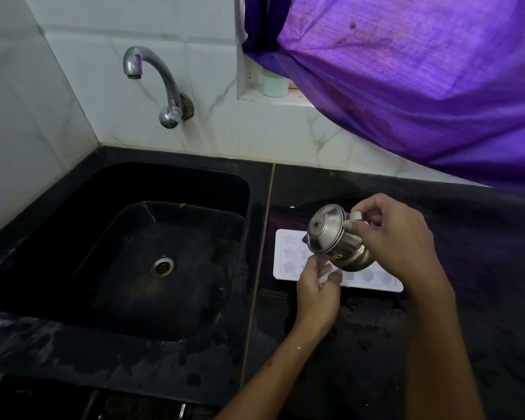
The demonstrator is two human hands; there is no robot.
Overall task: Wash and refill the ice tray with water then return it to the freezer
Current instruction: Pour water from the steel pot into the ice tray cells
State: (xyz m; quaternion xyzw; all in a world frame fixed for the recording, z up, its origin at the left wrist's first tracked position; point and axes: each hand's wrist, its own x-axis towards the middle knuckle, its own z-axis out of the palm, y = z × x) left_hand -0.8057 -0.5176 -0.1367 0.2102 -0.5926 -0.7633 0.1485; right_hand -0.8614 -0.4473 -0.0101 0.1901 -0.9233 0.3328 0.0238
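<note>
While the tray (288, 259) lies flat on the black counter (467, 268), just right of the sink (134, 253), the right hand (397, 234) grips a steel jug (334, 237), tilted above the tray; the left hand (317, 287) rests on the tray's near edge, fingers relaxed; the tap (152, 77) stands on the wall behind the sink.

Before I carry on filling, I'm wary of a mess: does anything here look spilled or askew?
Nothing looks spilled or broken. The ice tray lies flat on the black counter, slightly skewed to its edge. The right hand tips the steel pot over it; the left hand steadies the tray's near edge.
</note>
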